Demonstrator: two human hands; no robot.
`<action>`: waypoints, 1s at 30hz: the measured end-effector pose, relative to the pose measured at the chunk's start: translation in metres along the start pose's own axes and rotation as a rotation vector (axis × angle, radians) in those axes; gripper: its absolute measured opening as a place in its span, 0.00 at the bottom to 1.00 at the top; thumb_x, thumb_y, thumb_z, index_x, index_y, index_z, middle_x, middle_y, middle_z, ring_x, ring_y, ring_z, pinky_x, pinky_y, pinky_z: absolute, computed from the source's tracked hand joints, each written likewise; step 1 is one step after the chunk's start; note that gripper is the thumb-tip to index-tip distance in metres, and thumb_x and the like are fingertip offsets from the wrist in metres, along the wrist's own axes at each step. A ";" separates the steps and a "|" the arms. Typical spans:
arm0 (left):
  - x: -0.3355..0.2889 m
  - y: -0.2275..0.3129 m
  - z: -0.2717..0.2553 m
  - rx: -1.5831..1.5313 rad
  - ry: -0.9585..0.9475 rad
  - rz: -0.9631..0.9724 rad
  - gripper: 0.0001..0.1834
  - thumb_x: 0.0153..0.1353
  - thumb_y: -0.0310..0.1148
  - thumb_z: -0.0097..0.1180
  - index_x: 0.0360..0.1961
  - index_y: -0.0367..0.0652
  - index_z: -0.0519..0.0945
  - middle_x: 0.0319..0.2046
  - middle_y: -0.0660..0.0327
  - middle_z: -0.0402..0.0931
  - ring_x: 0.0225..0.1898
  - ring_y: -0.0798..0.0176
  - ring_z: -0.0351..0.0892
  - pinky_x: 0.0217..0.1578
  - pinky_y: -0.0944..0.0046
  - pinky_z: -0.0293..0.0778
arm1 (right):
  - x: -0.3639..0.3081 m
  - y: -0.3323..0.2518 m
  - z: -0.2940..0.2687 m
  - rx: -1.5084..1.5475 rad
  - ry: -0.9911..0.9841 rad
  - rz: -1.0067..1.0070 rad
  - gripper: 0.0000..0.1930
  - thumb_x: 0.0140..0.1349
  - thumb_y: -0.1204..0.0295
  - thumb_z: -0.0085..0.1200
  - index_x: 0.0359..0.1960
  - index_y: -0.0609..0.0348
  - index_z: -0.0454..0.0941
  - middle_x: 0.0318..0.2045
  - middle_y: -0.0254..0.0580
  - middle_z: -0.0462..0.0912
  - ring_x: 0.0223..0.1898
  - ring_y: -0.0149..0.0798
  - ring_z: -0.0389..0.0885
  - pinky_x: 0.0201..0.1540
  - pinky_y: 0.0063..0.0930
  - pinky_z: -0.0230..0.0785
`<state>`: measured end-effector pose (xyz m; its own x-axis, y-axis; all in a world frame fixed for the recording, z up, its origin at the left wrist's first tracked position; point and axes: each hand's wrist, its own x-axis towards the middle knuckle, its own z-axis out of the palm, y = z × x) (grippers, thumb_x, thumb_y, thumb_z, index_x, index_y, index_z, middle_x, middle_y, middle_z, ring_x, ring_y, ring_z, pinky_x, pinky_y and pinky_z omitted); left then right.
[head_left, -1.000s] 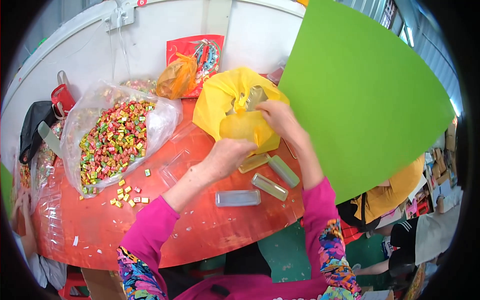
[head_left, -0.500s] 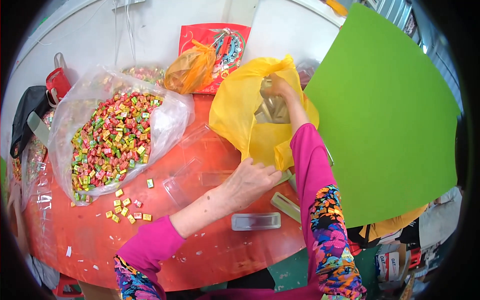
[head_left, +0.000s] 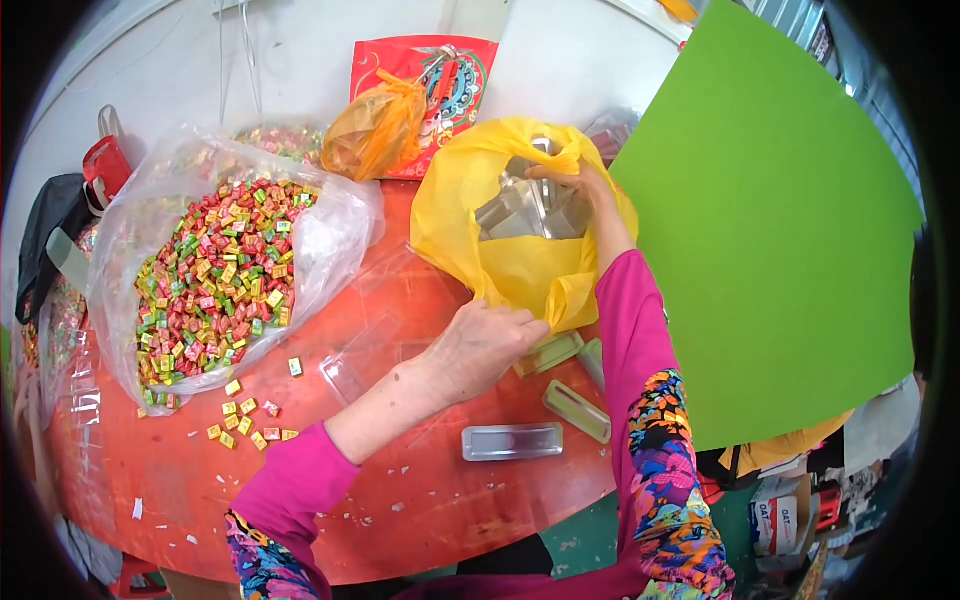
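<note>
A yellow plastic bag (head_left: 455, 215) stands on the red table with its mouth open, and clear plastic boxes (head_left: 520, 210) lie jumbled inside. My left hand (head_left: 480, 345) is closed on the bag's near rim. Inside the mouth, at the far right, my right hand (head_left: 580, 185) has its fingers curled beside the boxes; a fold of the bag partly hides what they grip. Right of my left wrist lies one clear box (head_left: 512, 442) on the table. More boxes, including a long narrow one (head_left: 577, 411), rest in front of the bag.
A large clear bag (head_left: 335, 240) of small wrapped candies (head_left: 215, 290) fills the left. Several loose candies (head_left: 245, 408) lie before it. Behind are an orange bag (head_left: 375, 130) and a red printed bag (head_left: 400, 60). A big green board (head_left: 770, 240) stands at the right.
The bag's mouth has opened wider, showing more of the boxes. My right hand has shifted slightly right and down. My left hand still holds the near rim.
</note>
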<state>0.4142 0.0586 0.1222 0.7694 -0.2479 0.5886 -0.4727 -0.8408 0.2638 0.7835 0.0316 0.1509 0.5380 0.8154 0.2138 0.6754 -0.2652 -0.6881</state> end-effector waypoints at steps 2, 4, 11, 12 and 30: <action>-0.001 0.001 -0.002 0.009 -0.010 -0.016 0.12 0.56 0.25 0.53 0.43 0.42 0.76 0.29 0.57 0.76 0.35 0.52 0.80 0.34 0.55 0.74 | -0.008 -0.022 -0.001 0.129 -0.069 -0.064 0.28 0.47 0.64 0.73 0.52 0.54 0.79 0.43 0.31 0.83 0.41 0.30 0.79 0.45 0.28 0.70; -0.004 0.000 -0.005 0.030 -0.028 -0.052 0.11 0.57 0.25 0.53 0.42 0.42 0.77 0.28 0.56 0.76 0.34 0.51 0.80 0.33 0.55 0.74 | -0.022 -0.057 0.017 0.058 0.006 0.190 0.29 0.46 0.68 0.70 0.53 0.55 0.78 0.45 0.34 0.83 0.43 0.32 0.79 0.46 0.29 0.72; 0.003 0.023 -0.007 -0.007 -0.021 -0.087 0.11 0.58 0.27 0.55 0.43 0.41 0.80 0.32 0.53 0.80 0.37 0.50 0.82 0.35 0.54 0.77 | -0.057 -0.083 -0.016 -0.012 0.130 -0.124 0.20 0.50 0.66 0.67 0.45 0.59 0.81 0.36 0.36 0.84 0.40 0.31 0.81 0.46 0.27 0.73; 0.003 0.025 -0.006 -0.023 -0.012 -0.112 0.12 0.58 0.27 0.56 0.44 0.41 0.80 0.35 0.53 0.81 0.38 0.50 0.82 0.37 0.54 0.78 | -0.066 -0.091 -0.025 -0.017 0.134 -0.117 0.20 0.50 0.66 0.67 0.45 0.59 0.81 0.36 0.36 0.84 0.40 0.31 0.81 0.46 0.27 0.73; 0.009 0.017 -0.033 -0.210 0.201 -0.499 0.15 0.56 0.36 0.62 0.42 0.39 0.83 0.30 0.53 0.82 0.32 0.58 0.81 0.37 0.59 0.76 | -0.289 -0.103 0.071 -0.535 -0.243 -0.416 0.21 0.54 0.72 0.63 0.51 0.59 0.75 0.39 0.48 0.79 0.43 0.49 0.81 0.43 0.40 0.75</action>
<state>0.3989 0.0580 0.1573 0.8338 0.2681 0.4825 -0.1643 -0.7140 0.6806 0.5220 -0.1400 0.1106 0.0972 0.9786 0.1816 0.9880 -0.0729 -0.1361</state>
